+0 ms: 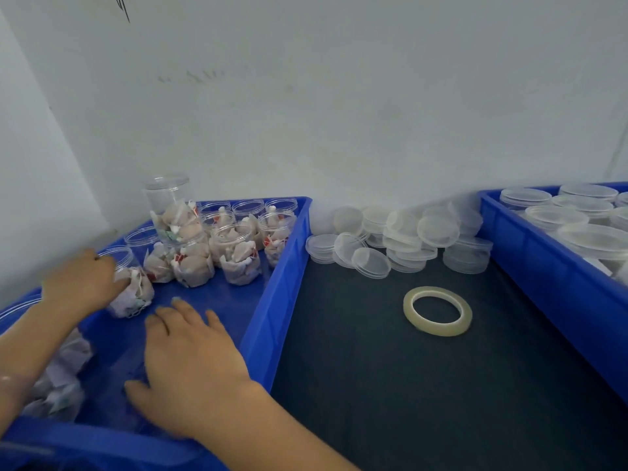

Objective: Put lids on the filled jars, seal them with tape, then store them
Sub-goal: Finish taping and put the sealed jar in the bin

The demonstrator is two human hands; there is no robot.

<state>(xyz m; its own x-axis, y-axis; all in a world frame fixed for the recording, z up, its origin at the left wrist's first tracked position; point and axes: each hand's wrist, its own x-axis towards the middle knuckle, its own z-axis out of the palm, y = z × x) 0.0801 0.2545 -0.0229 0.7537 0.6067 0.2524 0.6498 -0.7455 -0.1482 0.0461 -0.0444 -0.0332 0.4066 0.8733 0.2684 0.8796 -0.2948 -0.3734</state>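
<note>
Near the left wall of the blue bin [279,283], the left hand [80,282] curls around an unlidded filled jar [133,295], roughly upright, mouth up. The right hand [193,362] lies spread and empty over the bin's floor, nearer its right wall; the loose lids [401,239] lie beyond that wall, so this hand likely fetches one.
</note>
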